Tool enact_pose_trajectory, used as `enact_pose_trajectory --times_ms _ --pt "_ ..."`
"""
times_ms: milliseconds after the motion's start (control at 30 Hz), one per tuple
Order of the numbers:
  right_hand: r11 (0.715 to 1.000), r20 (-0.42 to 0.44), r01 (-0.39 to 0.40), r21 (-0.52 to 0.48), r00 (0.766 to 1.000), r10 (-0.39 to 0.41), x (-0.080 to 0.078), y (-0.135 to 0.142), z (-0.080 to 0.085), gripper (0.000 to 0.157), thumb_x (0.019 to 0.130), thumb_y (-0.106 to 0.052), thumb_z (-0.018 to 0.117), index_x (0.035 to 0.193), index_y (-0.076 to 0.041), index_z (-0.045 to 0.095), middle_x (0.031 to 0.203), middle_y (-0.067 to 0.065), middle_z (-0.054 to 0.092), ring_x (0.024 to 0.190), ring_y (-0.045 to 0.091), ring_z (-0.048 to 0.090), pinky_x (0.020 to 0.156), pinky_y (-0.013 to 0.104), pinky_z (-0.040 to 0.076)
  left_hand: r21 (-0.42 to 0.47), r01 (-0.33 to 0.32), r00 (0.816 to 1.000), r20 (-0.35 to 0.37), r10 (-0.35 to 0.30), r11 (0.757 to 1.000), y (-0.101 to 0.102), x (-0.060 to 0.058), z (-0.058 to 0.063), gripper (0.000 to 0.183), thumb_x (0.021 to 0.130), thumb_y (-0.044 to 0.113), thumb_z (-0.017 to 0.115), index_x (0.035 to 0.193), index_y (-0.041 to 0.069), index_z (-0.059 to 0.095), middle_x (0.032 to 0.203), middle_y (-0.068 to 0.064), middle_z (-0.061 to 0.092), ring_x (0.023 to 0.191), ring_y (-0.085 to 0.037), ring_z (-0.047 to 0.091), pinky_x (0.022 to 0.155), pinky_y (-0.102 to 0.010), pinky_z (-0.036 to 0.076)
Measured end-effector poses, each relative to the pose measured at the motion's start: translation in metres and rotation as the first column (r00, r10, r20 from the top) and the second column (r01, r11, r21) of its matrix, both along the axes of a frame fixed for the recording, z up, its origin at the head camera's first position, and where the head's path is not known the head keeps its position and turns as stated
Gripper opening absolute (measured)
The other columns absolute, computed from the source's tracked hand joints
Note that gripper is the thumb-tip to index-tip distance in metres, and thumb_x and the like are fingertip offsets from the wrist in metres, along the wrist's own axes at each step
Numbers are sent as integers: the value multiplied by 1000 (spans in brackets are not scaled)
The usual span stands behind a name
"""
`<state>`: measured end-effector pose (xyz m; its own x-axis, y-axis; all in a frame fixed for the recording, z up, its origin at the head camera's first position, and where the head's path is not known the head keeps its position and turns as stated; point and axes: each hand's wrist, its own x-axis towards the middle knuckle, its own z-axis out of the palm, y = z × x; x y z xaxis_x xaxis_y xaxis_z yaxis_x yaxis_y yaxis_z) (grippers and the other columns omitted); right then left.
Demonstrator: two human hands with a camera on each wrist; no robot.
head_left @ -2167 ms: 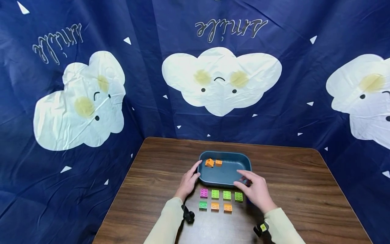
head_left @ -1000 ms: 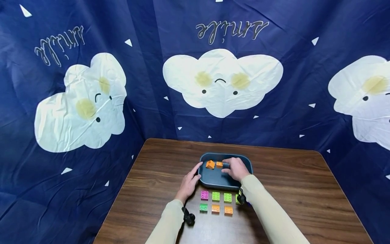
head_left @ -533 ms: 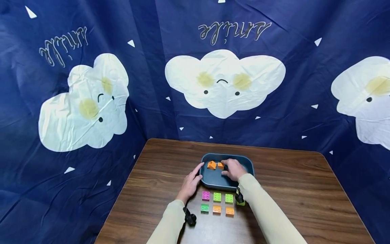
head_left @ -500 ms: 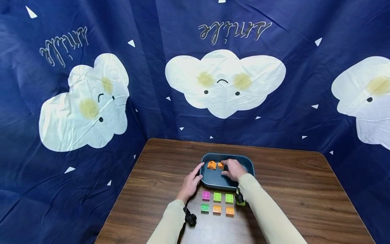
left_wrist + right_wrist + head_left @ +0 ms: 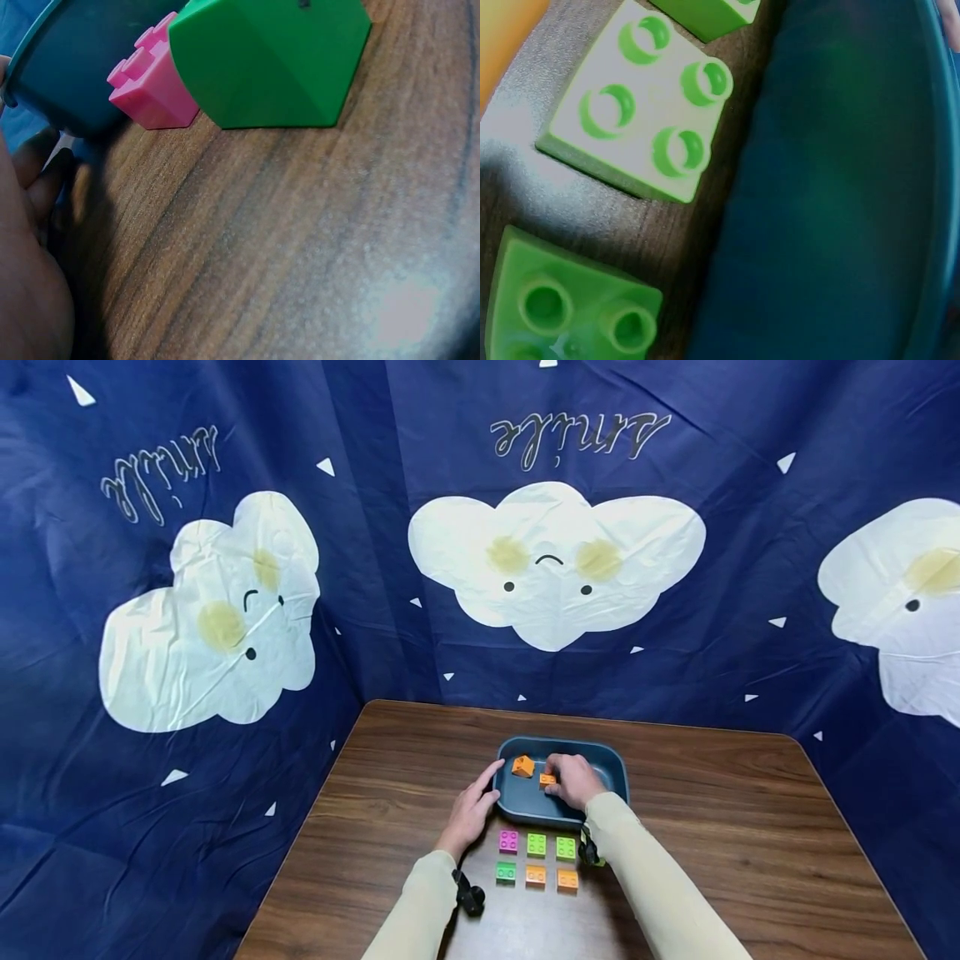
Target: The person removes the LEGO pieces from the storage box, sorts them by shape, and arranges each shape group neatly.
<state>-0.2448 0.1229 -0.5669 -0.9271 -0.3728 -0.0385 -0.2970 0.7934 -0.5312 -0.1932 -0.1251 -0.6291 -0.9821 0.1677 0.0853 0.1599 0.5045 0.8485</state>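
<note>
In the head view my right hand (image 5: 573, 779) reaches down into the dark blue tray (image 5: 525, 820), and its thumb and forefinger pinch a small orange toy brick (image 5: 547, 782) with studs. An angular orange block (image 5: 522, 766) lies beside it, near the tray's left end. My left hand (image 5: 468, 814) rests at the tray's left rim, with its fingers extended and touching the edge. The left wrist view catches only part of this hand at its left border, by the tray wall. My right hand's grip is out of sight in the right wrist view.
In front of the tray, two rows hold a pink brick (image 5: 508, 841), lime bricks (image 5: 536, 845), a green brick (image 5: 506, 872) and orange bricks (image 5: 536, 876). My right wrist partly covers another lime brick (image 5: 570, 300). A blue curtain (image 5: 360, 527) stands behind the table (image 5: 712, 793).
My right hand has moved from the tray's near right edge to the orange brick and pinched it. The brick has shifted toward me, away from the angular block. My left hand stays at the rim.
</note>
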Motion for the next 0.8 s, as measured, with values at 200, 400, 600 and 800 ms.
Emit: enact_pose_trajectory --times_ms 200,400,600,800 --pt "1000 7 -4 -31 1000 5 2 5 -1 18 89 -12 84 93 -14 67 90 -1 68 79 15 58 78 41 54 7 -2 1000 -13 2 1000 3 -1 -1 57 107 23 52 159 43 43 92 -2 58 96 -22 56 93 -48 41" --pt "999 -14 -15 -31 1000 15 4 11 -3 15 92 -11 81 102 -14 71 98 0 71 88 17 65 83 45 57 1 5 1000 -12 -5 1000 2 -1 -1 57 107 26 52 160 44 42 93 -4 60 96 -21 56 94 -48 41" --pt "998 -42 -32 -56 999 30 7 16 -4 11 96 -14 77 106 -16 76 101 -1 73 93 18 68 87 46 57 2 6 1000 -22 -6 1000 0 -1 0 56 106 29 52 159 43 44 114 -8 65 104 -25 56 98 -53 42" --pt "989 -14 -51 -137 999 49 12 22 0 21 98 -12 73 118 -8 78 114 7 74 108 29 68 95 51 55 2 0 1000 -16 0 1000 0 1 0 56 106 28 52 159 44 43 113 -7 65 104 -24 56 99 -53 42"
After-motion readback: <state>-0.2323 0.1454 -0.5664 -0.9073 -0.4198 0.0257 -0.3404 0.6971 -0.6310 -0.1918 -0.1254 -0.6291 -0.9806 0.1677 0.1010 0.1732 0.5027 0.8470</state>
